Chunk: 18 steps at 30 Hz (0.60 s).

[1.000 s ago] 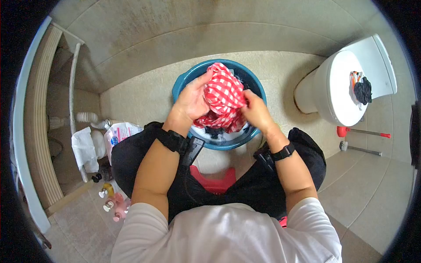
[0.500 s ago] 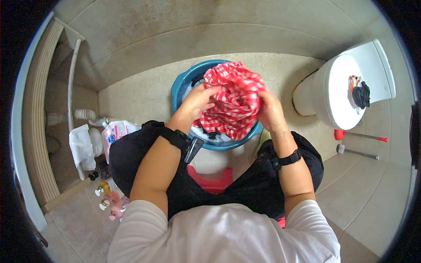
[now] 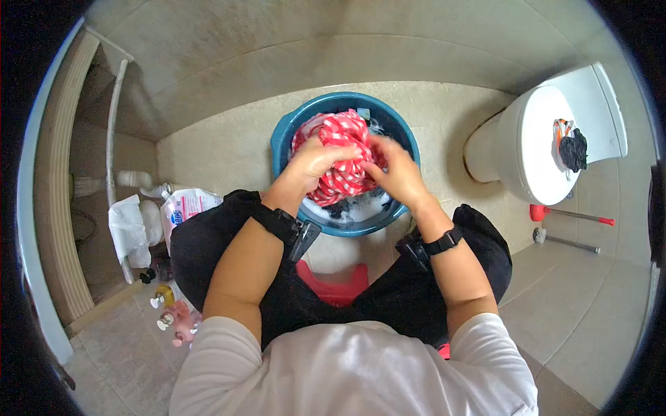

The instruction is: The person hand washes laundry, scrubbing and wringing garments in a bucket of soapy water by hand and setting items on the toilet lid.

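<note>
A bunched red-and-white checked cloth lies within the blue basin, over dark cloth and white suds. My left hand grips the near left part of the bundle, thumb reaching across its top. On the right side, my right hand has its fingers curled into the folds, slightly blurred. Some fingertips of both hands are hidden by the cloth.
A white toilet stands to the right, with a black and orange item on its lid. Two long-handled tools lie below it. A detergent pouch and several pump bottles are at left. A red stool is between my legs.
The checked cloth has moved left and down into the basin, gathered into a tighter bundle. My right hand has moved left, closer to my left hand.
</note>
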{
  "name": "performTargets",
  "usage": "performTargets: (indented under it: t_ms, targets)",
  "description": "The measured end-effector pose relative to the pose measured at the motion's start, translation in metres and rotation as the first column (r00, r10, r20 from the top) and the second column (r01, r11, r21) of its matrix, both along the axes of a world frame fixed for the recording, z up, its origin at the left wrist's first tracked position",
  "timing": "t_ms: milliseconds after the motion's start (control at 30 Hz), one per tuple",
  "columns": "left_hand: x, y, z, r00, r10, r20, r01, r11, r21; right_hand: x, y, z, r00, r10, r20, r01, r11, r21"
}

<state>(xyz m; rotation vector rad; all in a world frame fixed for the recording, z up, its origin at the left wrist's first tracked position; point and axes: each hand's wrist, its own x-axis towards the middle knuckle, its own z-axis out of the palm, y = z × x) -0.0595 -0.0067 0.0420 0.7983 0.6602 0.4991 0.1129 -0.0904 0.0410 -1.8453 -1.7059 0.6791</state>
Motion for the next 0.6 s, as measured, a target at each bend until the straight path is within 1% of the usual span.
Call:
performTargets:
  t_ms: [33,67,133,167,200,233,267,300,333,400,433,467,500,533,567,600]
  targets:
    - [0.002,-0.001,-0.002,1.0,0.001,-0.02,0.0,0.997,0.074,-0.003,-0.002,-0.007,0.997,-0.049,0.053,0.055,0.992,-0.116]
    - [0.002,0.0,-0.004,1.0,-0.002,-0.024,0.004,0.997,0.074,-0.001,-0.002,-0.01,0.997,-0.052,0.049,0.058,0.991,-0.117]
    - [0.0,0.008,-0.015,0.98,0.058,-0.188,-0.029,0.987,0.156,0.005,0.002,-0.011,0.986,-0.132,-0.102,0.125,0.989,-0.075]
    - [0.002,0.009,-0.023,0.95,0.238,-0.203,-0.163,0.931,0.328,0.011,0.004,-0.01,0.954,-0.149,-0.261,0.154,0.988,-0.002]
    - [-0.002,0.013,-0.032,0.95,0.237,-0.203,-0.162,0.931,0.328,0.014,0.006,0.002,0.904,-0.214,-0.369,0.197,0.977,-0.082]
    - [-0.009,0.018,-0.037,0.865,0.336,-0.372,-0.111,0.853,0.51,0.022,0.007,-0.001,0.793,-0.219,-0.569,0.21,0.974,-0.083]
    - [-0.014,0.021,-0.043,0.739,0.454,-0.498,-0.016,0.751,0.66,0.029,0.008,-0.005,0.64,-0.212,-0.739,0.221,0.971,-0.088]
    - [-0.016,0.019,-0.039,0.693,0.48,-0.538,0.058,0.706,0.705,0.029,0.005,0.008,0.452,-0.254,-0.855,0.2,0.963,-0.18]
    - [-0.016,0.018,-0.037,0.692,0.48,-0.539,0.057,0.708,0.704,0.028,0.005,0.016,0.453,-0.255,-0.854,0.198,0.963,-0.183]
    - [-0.015,0.018,-0.031,0.602,0.427,-0.675,0.23,0.717,0.659,0.028,0.004,0.026,0.108,-0.232,-0.967,0.211,0.956,-0.206]
    - [-0.014,0.017,-0.027,0.603,0.427,-0.674,0.229,0.716,0.659,0.029,0.004,0.026,0.084,-0.242,-0.967,0.233,0.948,-0.217]
    - [-0.011,0.015,-0.023,0.707,0.299,-0.641,0.055,0.88,0.472,0.032,0.004,0.025,0.088,-0.239,-0.967,0.233,0.949,-0.213]
    - [-0.008,0.013,-0.02,0.808,0.192,-0.557,-0.082,0.973,0.217,0.032,0.005,0.024,0.082,-0.306,-0.949,0.266,0.924,-0.274]
    - [-0.007,0.012,-0.018,0.895,0.12,-0.431,-0.168,0.983,-0.075,0.032,0.005,0.024,0.073,-0.371,-0.926,0.3,0.893,-0.335]
    - [-0.008,0.011,-0.022,0.95,0.152,-0.272,-0.214,0.953,-0.216,0.032,0.004,0.023,0.119,-0.415,-0.902,0.322,0.876,-0.36]
    - [-0.007,0.012,-0.024,0.95,0.153,-0.272,-0.214,0.953,-0.215,0.035,0.004,0.015,0.119,-0.414,-0.903,0.321,0.876,-0.359]
